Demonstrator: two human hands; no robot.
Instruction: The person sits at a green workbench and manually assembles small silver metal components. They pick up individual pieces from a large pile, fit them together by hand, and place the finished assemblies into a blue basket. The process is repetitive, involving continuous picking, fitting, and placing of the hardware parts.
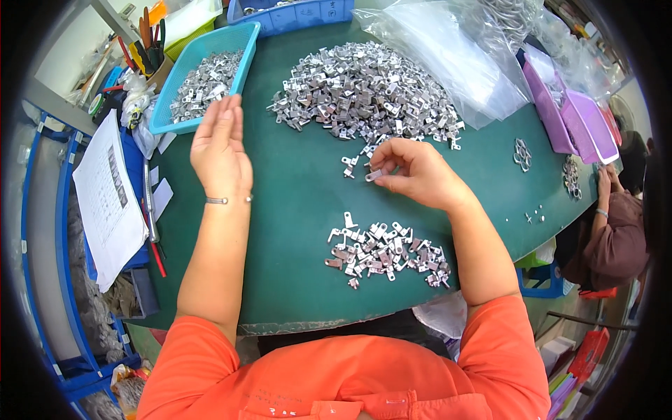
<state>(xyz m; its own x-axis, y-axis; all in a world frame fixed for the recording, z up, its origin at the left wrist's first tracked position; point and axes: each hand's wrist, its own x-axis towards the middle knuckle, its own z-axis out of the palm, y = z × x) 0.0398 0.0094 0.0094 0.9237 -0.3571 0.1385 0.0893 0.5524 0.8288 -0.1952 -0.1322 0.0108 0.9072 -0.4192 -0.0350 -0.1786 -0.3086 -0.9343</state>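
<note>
Over green table (pixel 287 210), left hand (pixel 220 154) unfolded, right hand (pixel 422 171) pinching silvery, flat, holed tab (pixel 374 176)

Silver metal bracket (pixel 374 176), flat tab with hole, tilted, pinched in right fingers (pixel 393 184); similar loose brackets in large jumbled heap (pixel 364 87) on far side of green surface (pixel 294 189), smaller scattered batch (pixel 385 253) nearer the body, mixed orientations, the two groups well apart

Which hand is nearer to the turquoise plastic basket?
Left. The left hand is at the near right corner of the turquoise plastic basket, contact unclear; the right hand is well to its right, pinching a small metal bracket.
</note>
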